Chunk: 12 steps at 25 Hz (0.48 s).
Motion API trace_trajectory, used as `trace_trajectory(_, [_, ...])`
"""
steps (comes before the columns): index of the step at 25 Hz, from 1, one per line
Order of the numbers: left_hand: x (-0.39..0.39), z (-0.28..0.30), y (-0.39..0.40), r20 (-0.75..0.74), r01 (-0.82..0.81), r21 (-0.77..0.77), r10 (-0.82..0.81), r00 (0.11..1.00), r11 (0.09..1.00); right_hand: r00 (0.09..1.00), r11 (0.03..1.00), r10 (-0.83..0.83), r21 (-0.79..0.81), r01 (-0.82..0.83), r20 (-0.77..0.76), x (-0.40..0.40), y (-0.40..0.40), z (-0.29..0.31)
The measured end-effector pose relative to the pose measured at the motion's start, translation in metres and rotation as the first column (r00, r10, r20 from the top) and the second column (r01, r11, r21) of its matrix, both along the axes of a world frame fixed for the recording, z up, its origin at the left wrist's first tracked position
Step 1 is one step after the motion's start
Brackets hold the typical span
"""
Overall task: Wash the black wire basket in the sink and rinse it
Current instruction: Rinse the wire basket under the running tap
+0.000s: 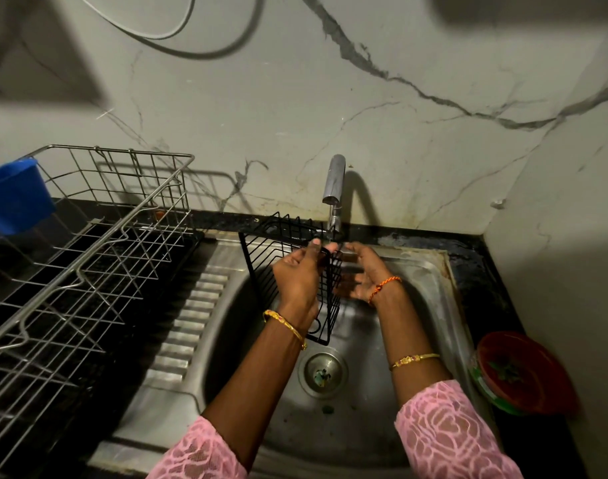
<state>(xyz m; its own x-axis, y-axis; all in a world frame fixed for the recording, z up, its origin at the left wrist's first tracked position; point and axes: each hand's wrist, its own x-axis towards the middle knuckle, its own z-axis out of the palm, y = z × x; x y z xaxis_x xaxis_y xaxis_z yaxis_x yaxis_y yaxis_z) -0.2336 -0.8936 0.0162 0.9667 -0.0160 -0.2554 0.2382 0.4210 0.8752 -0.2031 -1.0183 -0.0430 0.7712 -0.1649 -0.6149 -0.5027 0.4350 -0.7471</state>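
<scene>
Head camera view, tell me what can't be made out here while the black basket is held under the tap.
- Black wire basket: its middle is covered by the left hand; soap or dirt on the wires is too fine to tell.
- Right hand: partly behind the basket; contact unclear.
- Water from the tap: too faint to confirm.
- Dish rack: cut off by the left edge.
- Red lid: blurred.

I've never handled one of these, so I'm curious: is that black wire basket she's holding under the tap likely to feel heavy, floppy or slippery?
Probably light: the black wire basket is mostly open gaps, and the left hand alone grips it. Likely stiff, since its thin bars look straight. Possibly slippery, as it sits under the tap.
</scene>
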Motion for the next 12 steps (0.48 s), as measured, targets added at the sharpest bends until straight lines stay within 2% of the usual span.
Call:
trace_trajectory(3, [-0.01, -0.013, -0.007, 0.038, 0.094, 0.13, -0.1, 0.994, 0.987, 0.98, 0.98, 0.198, 0.008, -0.198, -0.029, -0.002, -0.008, 0.006])
trace_trajectory(7, [-0.018, -0.026, -0.009, 0.113, 0.201, 0.301, -0.244, 0.963, 0.932, 0.887, 0.871, 0.459, -0.165, -0.462, -0.06, -0.012, -0.028, 0.006])
trace_trajectory(10, [-0.027, -0.027, -0.01, 0.143, 0.267, 0.437, -0.359, 0.922, 0.859, 0.869, 0.864, 0.494, -0.096, -0.494, -0.021, -0.026, -0.041, 0.001])
trace_trajectory(12, [-0.03, -0.027, -0.011, 0.153, 0.331, 0.553, -0.483, 0.862, 0.765, 0.904, 0.902, 0.428, -0.057, -0.428, -0.012, -0.034, -0.042, -0.006])
